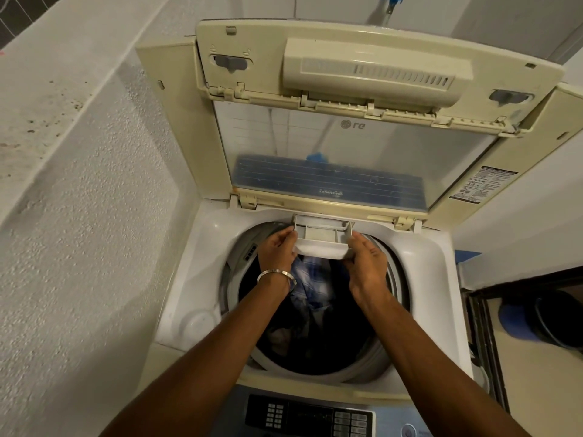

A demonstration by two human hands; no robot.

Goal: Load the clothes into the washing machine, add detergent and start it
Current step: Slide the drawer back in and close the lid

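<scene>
Both forearms reach forward over the control panel and across the drum's mouth. The left hand, with a bracelet at the wrist, and the right hand pinch either end of the detergent drawer, pulled out level over the clothes in the washing machine. Its long axis runs left to right. Beyond stands the raised lid.

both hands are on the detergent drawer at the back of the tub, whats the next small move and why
Probably slide the detergent drawer straight back into its slot. The left hand and right hand grip its two sides, it juts out over the clothes already in the drum, and white powder seems to lie in its front compartment.
</scene>
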